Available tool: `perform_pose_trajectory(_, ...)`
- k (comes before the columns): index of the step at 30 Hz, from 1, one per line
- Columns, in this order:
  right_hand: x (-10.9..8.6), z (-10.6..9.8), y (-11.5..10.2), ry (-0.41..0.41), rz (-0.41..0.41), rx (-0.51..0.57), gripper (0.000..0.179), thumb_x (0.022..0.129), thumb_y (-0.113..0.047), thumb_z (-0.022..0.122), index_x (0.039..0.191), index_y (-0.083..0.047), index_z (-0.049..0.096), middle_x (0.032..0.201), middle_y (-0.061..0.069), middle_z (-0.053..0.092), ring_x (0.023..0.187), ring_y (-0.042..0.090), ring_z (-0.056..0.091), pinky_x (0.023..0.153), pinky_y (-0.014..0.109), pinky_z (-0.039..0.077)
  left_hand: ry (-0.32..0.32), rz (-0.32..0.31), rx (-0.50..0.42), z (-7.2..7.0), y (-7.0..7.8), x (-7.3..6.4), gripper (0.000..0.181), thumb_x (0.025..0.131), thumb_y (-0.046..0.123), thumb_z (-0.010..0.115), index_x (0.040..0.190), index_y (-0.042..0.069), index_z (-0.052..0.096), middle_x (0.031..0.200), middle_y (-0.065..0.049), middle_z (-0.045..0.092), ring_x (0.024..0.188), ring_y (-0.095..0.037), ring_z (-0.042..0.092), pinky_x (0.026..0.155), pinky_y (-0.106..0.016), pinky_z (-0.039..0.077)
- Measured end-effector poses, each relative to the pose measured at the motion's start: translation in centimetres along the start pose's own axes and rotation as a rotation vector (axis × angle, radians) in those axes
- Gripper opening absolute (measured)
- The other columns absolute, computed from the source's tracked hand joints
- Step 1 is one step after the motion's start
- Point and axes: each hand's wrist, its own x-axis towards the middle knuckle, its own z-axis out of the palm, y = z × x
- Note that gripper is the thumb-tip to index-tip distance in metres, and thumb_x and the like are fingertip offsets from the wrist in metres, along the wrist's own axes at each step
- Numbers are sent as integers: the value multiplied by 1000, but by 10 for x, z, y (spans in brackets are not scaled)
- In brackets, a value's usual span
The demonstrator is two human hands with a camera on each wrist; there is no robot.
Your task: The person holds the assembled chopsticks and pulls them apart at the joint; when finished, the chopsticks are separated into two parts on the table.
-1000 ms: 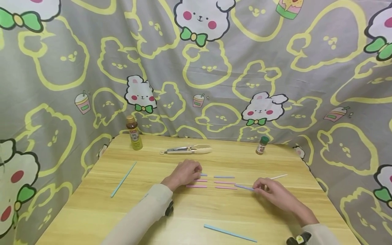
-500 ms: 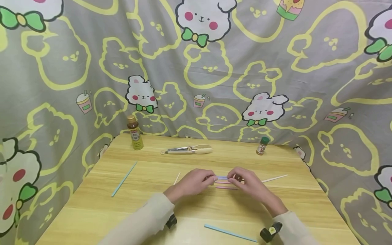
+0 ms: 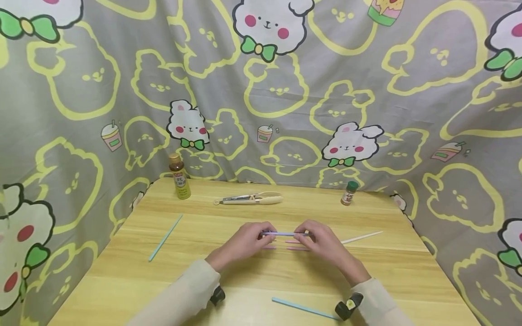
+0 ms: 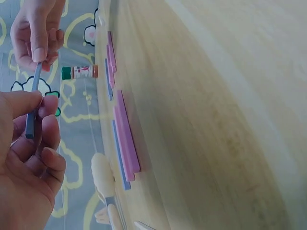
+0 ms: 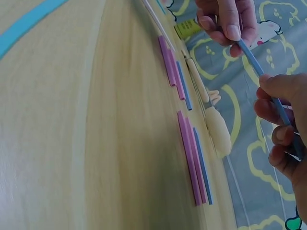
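Observation:
My left hand (image 3: 244, 246) and right hand (image 3: 322, 240) hold a slim blue-purple chopstick (image 3: 284, 234) level between them, one near each end. In the left wrist view, the left thumb presses the chopstick (image 4: 32, 110) against the curled fingers, its square end sticking out. The right hand (image 5: 288, 120) grips the other end the same way in the right wrist view. The stick is raised above the table. Below lie two groups of short sticks, each with two pink sticks (image 5: 189, 158) and one blue stick (image 5: 202, 167). My hands partly hide them in the head view.
Light blue chopsticks lie at the left (image 3: 165, 238) and front (image 3: 303, 308). A white chopstick (image 3: 363, 237) extends beyond the right hand. Tongs (image 3: 248, 199), an oil bottle (image 3: 180, 181) and a green-capped jar (image 3: 349, 194) are at the back, before a patterned curtain (image 3: 277, 104).
The right hand has come left toward the middle with the blue-purple chopstick. The left hand moved right, then back slightly left, and now grips the other end, the stick lifted level.

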Motion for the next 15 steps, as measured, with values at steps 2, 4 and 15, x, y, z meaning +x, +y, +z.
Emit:
perform_pose_trajectory(2,0,2,0,-2,-13,1,8,101,-21,80,102,-14,79,96,-7,74,73,0,51,63,20,46,1,10,9,1,-1,0,19,111,26,67,118,12,77,98,1,78,69,-5,54,62,-22,46)
perform_pose_trajectory(4,1,5,-1,-4,-22,8,7,102,-21,79,102,-14,79,97,-6,74,73,-1,50,63,20,46,1,21,11,3,-1,0,19,111,27,67,118,13,77,101,1,79,71,-4,59,62,-21,48)
perform_pose_trajectory(15,-2,17,-3,0,-13,54,6,101,-19,79,97,-16,77,92,-9,72,73,-3,52,62,21,49,57,88,112,8,-5,-1,17,110,23,67,111,11,79,98,4,77,80,1,61,74,-23,55)
